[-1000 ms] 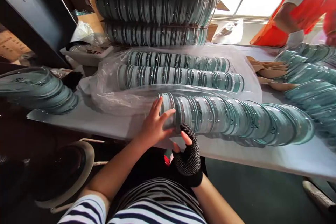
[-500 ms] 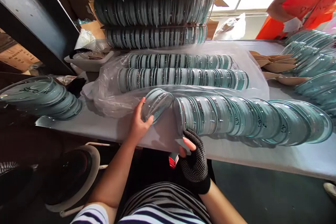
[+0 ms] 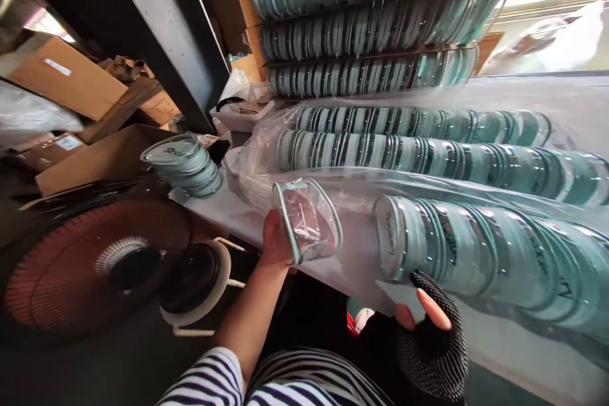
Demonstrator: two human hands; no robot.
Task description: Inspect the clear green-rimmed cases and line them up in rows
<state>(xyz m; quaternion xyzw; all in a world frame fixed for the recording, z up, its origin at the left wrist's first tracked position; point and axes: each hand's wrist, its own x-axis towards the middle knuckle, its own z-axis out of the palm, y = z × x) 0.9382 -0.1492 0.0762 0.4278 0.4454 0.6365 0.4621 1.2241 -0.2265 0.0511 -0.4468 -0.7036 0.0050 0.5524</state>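
My bare left hand (image 3: 276, 238) grips a clear plastic round pouch (image 3: 309, 219) with teal piping by its left side. The pouch is tilted up above the table's front edge, and its see-through face shows a pinkish tint. My right hand (image 3: 435, 330) wears a black dotted glove with bare fingertips poking out. Its fingers are bent and apart, with no held thing visible. It is just in front of a long row of similar pouches (image 3: 476, 247) bearing dark lettering, close to the row's left end.
Behind lie two more pouch rows (image 3: 380, 151) in clear plastic sheeting (image 3: 257, 158), then stacked tiers (image 3: 361, 38). A pouch stack (image 3: 190, 168) stands at the table's left end, near a white basket (image 3: 245, 115). A large fan (image 3: 90, 260) and cardboard boxes (image 3: 66, 76) are at left.
The view has swung left, bringing the fan and boxes in. My left hand has turned the pouch more upright and away from the row. My right hand remains by the row's left end.
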